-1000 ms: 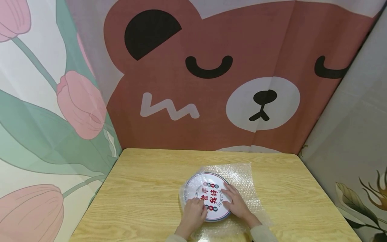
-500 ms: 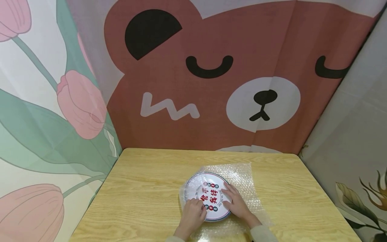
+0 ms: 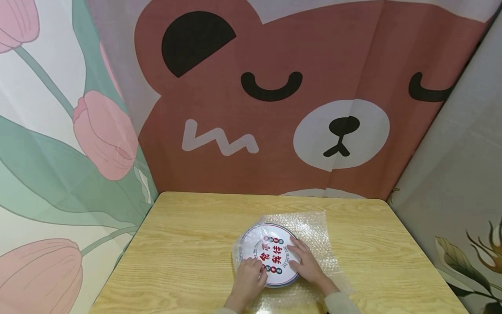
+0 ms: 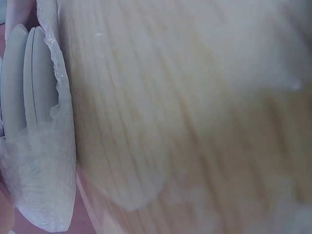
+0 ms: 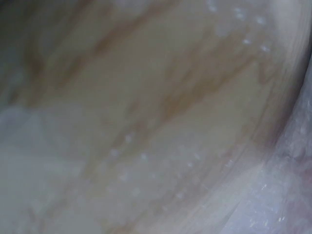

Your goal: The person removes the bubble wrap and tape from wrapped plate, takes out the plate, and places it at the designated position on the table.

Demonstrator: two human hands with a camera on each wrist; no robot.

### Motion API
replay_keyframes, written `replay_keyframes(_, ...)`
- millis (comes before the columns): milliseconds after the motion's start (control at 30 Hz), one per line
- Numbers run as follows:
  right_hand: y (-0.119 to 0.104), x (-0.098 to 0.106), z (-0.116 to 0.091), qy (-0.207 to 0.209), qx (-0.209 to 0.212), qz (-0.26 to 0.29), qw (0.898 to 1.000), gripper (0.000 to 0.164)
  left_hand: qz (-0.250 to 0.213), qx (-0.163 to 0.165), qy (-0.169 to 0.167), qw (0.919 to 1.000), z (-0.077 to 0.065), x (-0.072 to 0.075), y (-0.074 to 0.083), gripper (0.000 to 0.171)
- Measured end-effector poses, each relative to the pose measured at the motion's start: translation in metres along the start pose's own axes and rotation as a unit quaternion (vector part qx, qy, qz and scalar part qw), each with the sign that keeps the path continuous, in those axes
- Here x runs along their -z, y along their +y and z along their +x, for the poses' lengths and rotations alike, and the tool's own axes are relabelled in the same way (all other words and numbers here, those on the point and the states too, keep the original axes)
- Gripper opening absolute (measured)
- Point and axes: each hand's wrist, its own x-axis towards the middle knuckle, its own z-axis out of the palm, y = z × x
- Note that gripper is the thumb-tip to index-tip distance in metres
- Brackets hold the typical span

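Head view: plate (image 3: pixel 271 250), woodgrain table (image 3: pixel 188 244), seemingly fabric backdrop (image 3: pixel 274 126)

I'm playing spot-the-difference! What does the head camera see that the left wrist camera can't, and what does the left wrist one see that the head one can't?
Only the head view shows the sleepy bear's face, the pink tulips and the red writing on the top plate.

Only the left wrist view shows the pale plates side-on, with gaps between them.

Both show plates, bubble wrap and the wood-patterned table.
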Motion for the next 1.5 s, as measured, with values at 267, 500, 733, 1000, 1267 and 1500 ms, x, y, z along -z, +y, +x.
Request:
replay_keyframes(267,0.0005,-0.0001,0.001,-0.002,0.0,-0.002,1.0,0.042,0.001,-0.007,0.017,0.9998,-0.0014,-0.0001,-0.001,0.022)
replay_keyframes(500,-0.0001,-0.0001,0.0004,0.001,0.002,0.002,1.0,0.042,-0.008,-0.009,0.026,0.9996,-0.002,0.0016,-0.0004,0.02)
replay_keyframes(733,-0.0006,0.0,0.0003,0.005,0.01,-0.003,1.0,0.042,-0.017,-0.012,0.045,0.9988,-0.003,0.0038,-0.0008,0.018)
replay_keyframes(1000,-0.0016,0.0005,0.0,0.001,0.004,0.001,1.0,0.042,-0.03,-0.016,0.076,0.9966,-0.0031,0.0051,-0.002,0.02)
replay_keyframes(1267,-0.0014,0.001,0.0006,-0.01,-0.017,-0.008,1.0,0.041,-0.033,-0.014,0.09,0.9953,-0.0028,0.0067,-0.0026,0.025)
replay_keyframes(1500,-0.0005,0.0003,-0.0001,-0.01,-0.011,-0.005,1.0,0.042,-0.032,-0.01,0.083,0.996,-0.0044,0.0077,-0.0034,0.021)
